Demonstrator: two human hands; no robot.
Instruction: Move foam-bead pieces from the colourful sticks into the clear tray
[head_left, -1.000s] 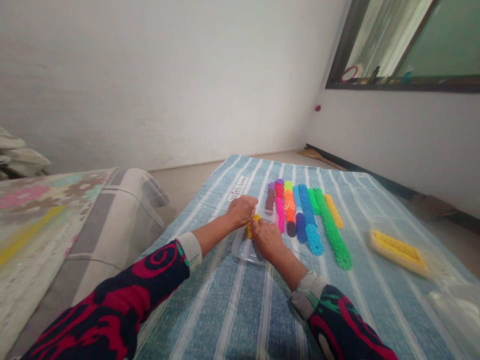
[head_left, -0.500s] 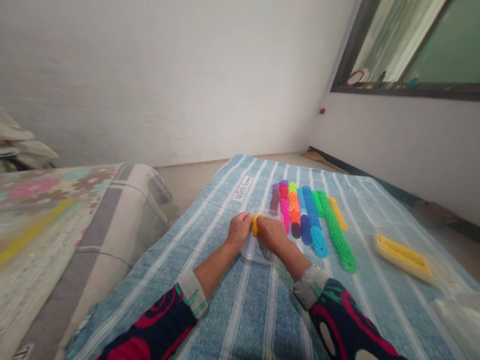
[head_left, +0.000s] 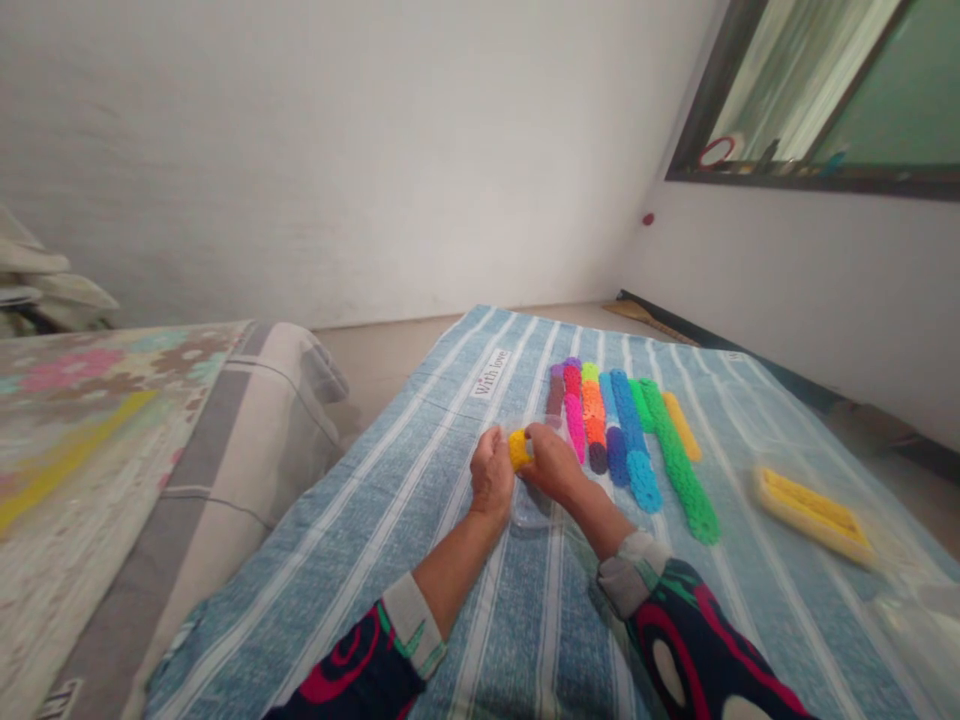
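A short stack of yellow notched discs [head_left: 519, 450] is held up between both hands. My right hand [head_left: 553, 462] grips it from the right with bent fingers. My left hand [head_left: 493, 475] is closed against its left side; its fingertips are partly hidden. Below the hands, a clear plastic box [head_left: 531, 514] stands on the striped cloth, its inside mostly covered by the hands. Just to the right lie rows of coloured discs: pink [head_left: 574, 425], orange [head_left: 593, 402], blue [head_left: 625, 410] and a long green one [head_left: 684, 470].
A yellow row [head_left: 682, 425] lies beyond the green one. Farther right is a clear container with yellow pieces [head_left: 814, 508], near clear plastic [head_left: 926, 625] at the edge. The blue striped cloth [head_left: 375, 560] covers the table. A bed-like surface [head_left: 195, 450] stands left.
My left hand has turned more upright. The yellow stack shows more openly between my hands, and my right hand has shifted slightly right. The coloured rows stay in place.
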